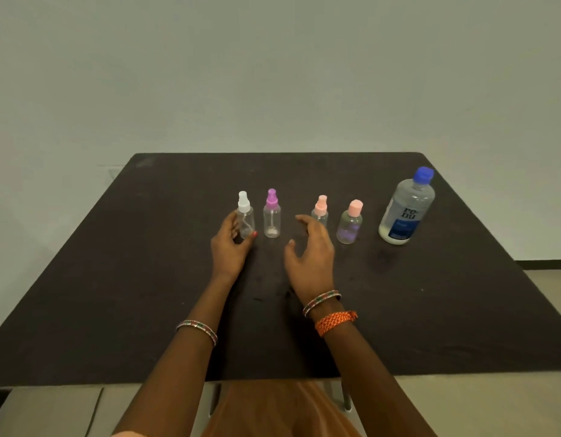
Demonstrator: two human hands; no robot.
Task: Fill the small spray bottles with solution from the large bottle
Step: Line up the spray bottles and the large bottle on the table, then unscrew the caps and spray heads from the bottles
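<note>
**Obs 1:** Orange cloth (273, 411) at the bottom edge, nearest the lens, across the person's lap. Both bare forearms reach forward from there over a dark brown matte table (430, 310).

**Obs 2:** Wrists?

**Obs 1:** Beaded multicolour bangle on the left wrist (198, 330). A matching beaded bangle on the right wrist (321, 301), with a braided orange thread band (335, 322) just behind it.

**Obs 2:** Left hand state?

**Obs 1:** Left hand (230, 244) curled round the clear small spray bottle with a white pump top (245, 216); thumb at its base on the near side, fingers behind it. Bottle upright, standing on the table.

**Obs 2:** Right hand?

**Obs 1:** Right hand (310, 253) holds nothing, fingers loosely spread and bent, hovering over the table between two bottles. It partly hides the lower body of the clear small spray bottle with a peach pump top (320, 209).

**Obs 2:** Rest of the row?

**Obs 1:** Clear small spray bottle with a purple pump top (272, 214) just right of the white one, apart from both hands. Rounder clear small bottle with a peach cap (350, 223) further right. All upright, caps on.

**Obs 2:** Large bottle?

**Obs 1:** Large clear solution bottle with a blue cap and dark blue label (407, 208) at the far right end of the row, upright, capped, well apart from the hands. Pale grey wall (273, 74) behind the table.
</note>
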